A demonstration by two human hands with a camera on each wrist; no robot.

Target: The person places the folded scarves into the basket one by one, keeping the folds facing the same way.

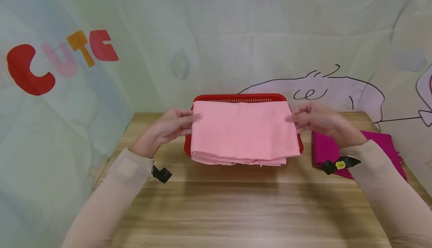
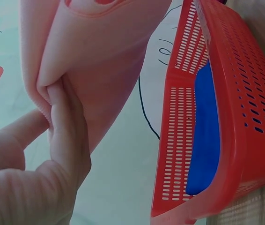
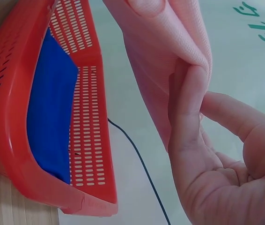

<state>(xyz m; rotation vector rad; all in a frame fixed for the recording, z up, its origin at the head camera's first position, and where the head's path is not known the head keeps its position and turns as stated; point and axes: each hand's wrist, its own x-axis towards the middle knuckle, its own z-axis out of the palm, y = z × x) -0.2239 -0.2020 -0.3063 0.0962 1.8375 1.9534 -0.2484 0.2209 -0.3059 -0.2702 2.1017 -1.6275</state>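
A folded pink cloth (image 1: pixel 241 130) is stretched between both hands, above a red plastic basket (image 1: pixel 199 98). My left hand (image 1: pixel 173 125) pinches its left edge, thumb on top and fingers beneath. At the opposite edge my right hand (image 1: pixel 318 120) pinches it the same way. Both wrist views show the cloth's folded layers caught between thumb and fingers, raised over the basket's rim (image 2: pixel 212 93). Inside the basket lies a blue cloth (image 3: pixel 50 108), which the pink one hides in the head view.
A folded magenta cloth (image 1: pixel 381 143) lies on the wooden table (image 1: pixel 236 210) at the right, partly behind the right forearm. Behind the table hangs a pale printed curtain (image 1: pixel 216 45) with coloured letters and line drawings.
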